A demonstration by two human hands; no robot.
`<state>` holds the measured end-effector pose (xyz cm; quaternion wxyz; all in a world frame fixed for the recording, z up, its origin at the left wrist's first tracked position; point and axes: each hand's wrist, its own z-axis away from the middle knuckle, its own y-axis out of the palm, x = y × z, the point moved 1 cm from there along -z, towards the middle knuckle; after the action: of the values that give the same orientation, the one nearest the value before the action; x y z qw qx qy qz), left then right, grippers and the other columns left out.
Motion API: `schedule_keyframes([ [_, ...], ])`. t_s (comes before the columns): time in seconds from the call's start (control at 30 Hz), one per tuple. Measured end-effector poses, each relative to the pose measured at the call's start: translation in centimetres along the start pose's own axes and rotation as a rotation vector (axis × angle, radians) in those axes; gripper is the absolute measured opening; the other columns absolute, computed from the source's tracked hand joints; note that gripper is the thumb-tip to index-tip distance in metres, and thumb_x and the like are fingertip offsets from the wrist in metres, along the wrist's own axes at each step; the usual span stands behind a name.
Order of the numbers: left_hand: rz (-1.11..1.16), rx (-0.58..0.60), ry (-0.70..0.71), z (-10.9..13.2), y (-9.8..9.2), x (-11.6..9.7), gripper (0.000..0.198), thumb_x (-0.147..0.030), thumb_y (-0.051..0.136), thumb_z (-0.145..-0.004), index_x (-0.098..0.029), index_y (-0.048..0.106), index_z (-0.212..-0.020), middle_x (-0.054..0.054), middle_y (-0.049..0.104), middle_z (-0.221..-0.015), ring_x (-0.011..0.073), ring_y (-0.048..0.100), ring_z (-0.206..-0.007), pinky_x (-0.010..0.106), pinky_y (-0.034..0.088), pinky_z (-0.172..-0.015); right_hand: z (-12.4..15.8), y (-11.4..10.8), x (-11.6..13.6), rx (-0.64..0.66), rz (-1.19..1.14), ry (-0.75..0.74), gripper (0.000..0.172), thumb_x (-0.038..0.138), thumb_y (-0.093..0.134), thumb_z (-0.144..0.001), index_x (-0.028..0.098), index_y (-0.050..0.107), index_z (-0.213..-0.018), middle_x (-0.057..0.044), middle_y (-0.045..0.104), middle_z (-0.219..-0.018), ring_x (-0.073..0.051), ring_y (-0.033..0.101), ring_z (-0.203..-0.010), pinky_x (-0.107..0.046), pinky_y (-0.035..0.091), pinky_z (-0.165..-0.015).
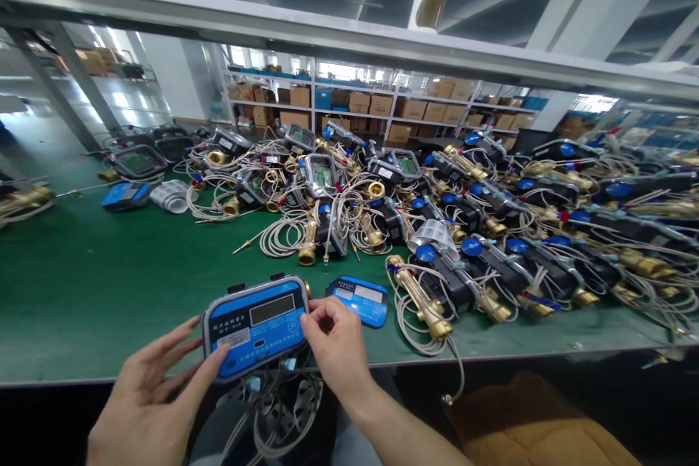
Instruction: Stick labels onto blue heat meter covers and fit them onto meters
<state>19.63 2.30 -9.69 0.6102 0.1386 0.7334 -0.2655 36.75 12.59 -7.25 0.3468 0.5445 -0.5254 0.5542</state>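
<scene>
A meter unit with a blue front panel and a dark display (255, 326) is held over the near edge of the green bench (81, 291). My left hand (156, 393) touches its lower left corner, fingers spread, thumb on the panel. My right hand (336, 346) pinches its right edge. Grey cables (278, 415) hang beneath the unit toward my lap. A loose blue label panel (359, 300) lies on the bench just right of my right hand.
A big heap of meters with brass fittings and coiled grey cables (437, 233) covers the bench's middle and right. A blue panel (125, 195) and a label roll (172, 195) lie far left. Shelves of cardboard boxes (382, 105) stand behind. A brown stool seat (535, 422) sits lower right.
</scene>
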Motion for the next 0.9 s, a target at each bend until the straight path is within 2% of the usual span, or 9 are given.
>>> schedule_keyframes([
  [0.07, 0.010, 0.140, -0.117, -1.4, 0.1, -1.3, 0.065, -0.051, 0.079, -0.064, -0.040, 0.059, -0.125, -0.005, 0.070, -0.119, 0.0225, 0.071, -0.097, 0.026, 0.062, -0.073, -0.2, -0.2, -0.4, 0.028, 0.004, -0.046, 0.022, 0.017, 0.061, -0.078, 0.020, 0.052, -0.057, -0.005, 0.068, -0.083, -0.019, 0.064, -0.077, -0.029, 0.047, -0.069],
  [0.13, 0.017, 0.213, -0.210, -2.5, 0.4, -2.3, 0.058, -0.054, 0.077, -0.065, -0.038, 0.065, -0.120, -0.005, 0.072, -0.113, 0.0205, 0.070, -0.096, 0.018, 0.059, -0.067, -0.4, -0.4, -1.0, 0.035, -0.046, -0.066, 0.026, 0.021, 0.064, -0.077, 0.020, 0.049, -0.055, -0.005, 0.069, -0.083, -0.019, 0.065, -0.078, -0.028, 0.048, -0.069],
  [0.23, 0.084, 0.181, -0.230, -3.5, 0.8, -2.7, 0.047, -0.052, 0.077, -0.066, -0.031, 0.073, -0.108, -0.005, 0.075, -0.103, 0.0180, 0.068, -0.092, 0.015, 0.056, -0.068, -0.5, -0.6, -2.0, -0.004, -0.192, 0.013, 0.027, 0.031, 0.070, -0.075, 0.020, 0.048, -0.063, -0.006, 0.069, -0.086, -0.018, 0.065, -0.073, -0.029, 0.050, -0.066],
  [0.3, 0.138, 0.138, -0.228, -3.6, 1.2, -2.4, 0.042, -0.049, 0.076, -0.068, -0.028, 0.074, -0.105, -0.005, 0.076, -0.099, 0.0167, 0.068, -0.087, 0.016, 0.057, -0.068, -0.4, -0.4, -2.3, 0.013, -0.225, 0.063, 0.025, 0.040, 0.069, -0.077, 0.019, 0.055, -0.080, -0.006, 0.069, -0.089, -0.018, 0.065, -0.069, -0.029, 0.051, -0.063],
  [0.4, 0.207, 0.101, -0.250, -3.4, 1.6, -2.1, 0.041, -0.044, 0.077, -0.069, -0.027, 0.074, -0.107, -0.004, 0.077, -0.097, 0.0171, 0.068, -0.084, 0.020, 0.058, -0.068, -0.2, 0.1, -1.9, 0.080, -0.090, 0.044, 0.035, 0.043, 0.067, -0.080, 0.016, 0.060, -0.103, -0.008, 0.069, -0.097, -0.019, 0.065, -0.076, -0.030, 0.051, -0.067],
  [0.53, 0.244, 0.104, -0.264, -3.1, 2.0, -2.6, 0.047, -0.046, 0.076, -0.069, -0.024, 0.072, -0.111, -0.001, 0.076, -0.099, 0.0170, 0.069, -0.079, 0.024, 0.060, -0.067, -0.4, 0.5, -1.1, 0.106, 0.016, 0.008, 0.029, 0.034, 0.067, -0.080, 0.016, 0.064, -0.102, -0.007, 0.069, -0.101, -0.019, 0.063, -0.083, -0.030, 0.051, -0.074],
  [0.7, 0.093, 0.150, -0.211, -3.0, 1.6, -3.4, 0.065, -0.052, 0.079, -0.060, -0.027, 0.068, -0.119, 0.005, 0.074, -0.105, 0.0197, 0.069, -0.074, 0.026, 0.059, -0.060, -0.6, 0.8, -0.9, 0.094, 0.012, -0.005, 0.033, 0.033, 0.069, -0.078, 0.016, 0.064, -0.106, -0.008, 0.068, -0.105, -0.021, 0.063, -0.087, -0.033, 0.051, -0.080],
  [0.8, -0.126, 0.270, -0.040, -3.1, 1.3, -3.6, 0.086, -0.053, 0.082, -0.055, -0.032, 0.054, -0.134, 0.005, 0.063, -0.129, 0.0268, 0.069, -0.092, 0.037, 0.059, -0.078, -0.6, 1.1, -1.2, 0.080, -0.032, -0.026, 0.035, 0.033, 0.070, -0.077, 0.017, 0.064, -0.108, -0.008, 0.068, -0.106, -0.022, 0.063, -0.093, -0.033, 0.051, -0.081],
  [0.9, -0.376, 0.323, 0.123, -3.6, 1.0, -3.3, 0.084, -0.065, 0.065, -0.069, -0.030, 0.043, -0.142, 0.009, 0.060, -0.131, 0.0319, 0.065, -0.105, 0.048, 0.052, -0.094, -0.7, 1.3, -1.6, 0.078, -0.101, -0.046, 0.040, 0.029, 0.072, -0.074, 0.018, 0.064, -0.112, -0.007, 0.068, -0.106, -0.021, 0.063, -0.094, -0.031, 0.052, -0.079],
])
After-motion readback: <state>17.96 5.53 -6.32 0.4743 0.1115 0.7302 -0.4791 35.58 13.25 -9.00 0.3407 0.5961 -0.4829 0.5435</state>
